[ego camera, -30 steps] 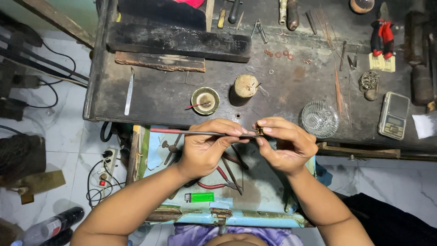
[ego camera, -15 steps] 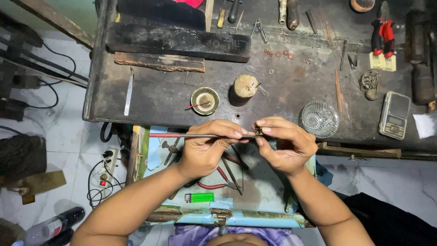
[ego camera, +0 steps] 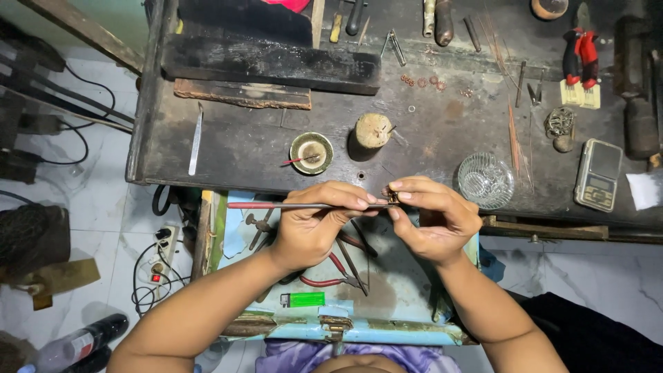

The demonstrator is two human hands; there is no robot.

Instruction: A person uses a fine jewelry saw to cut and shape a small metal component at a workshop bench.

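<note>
My left hand [ego camera: 318, 224] grips a long thin file [ego camera: 276, 206] with a red handle end, held level and pointing right. Its tip meets a small brass-coloured ring piece [ego camera: 393, 197] pinched between the thumb and fingers of my right hand [ego camera: 431, 214]. Both hands hover just in front of the dark workbench's [ego camera: 242, 148] near edge, above an open light-blue drawer [ego camera: 387, 304]. The ring piece is mostly hidden by my fingertips.
On the bench: a small round dish [ego camera: 311, 152], a wooden stub [ego camera: 373, 131], a glass bowl [ego camera: 486, 181], a pocket scale [ego camera: 598, 175], red-handled pliers [ego camera: 580, 55], a flat blade [ego camera: 195, 139]. The drawer holds red pliers [ego camera: 324, 280] and a green lighter [ego camera: 302, 299]. Cables and a power strip [ego camera: 164, 249] lie on the floor.
The file has slid slightly to the left through my left hand's grip; the right hand keeps the ring piece in the same spot.
</note>
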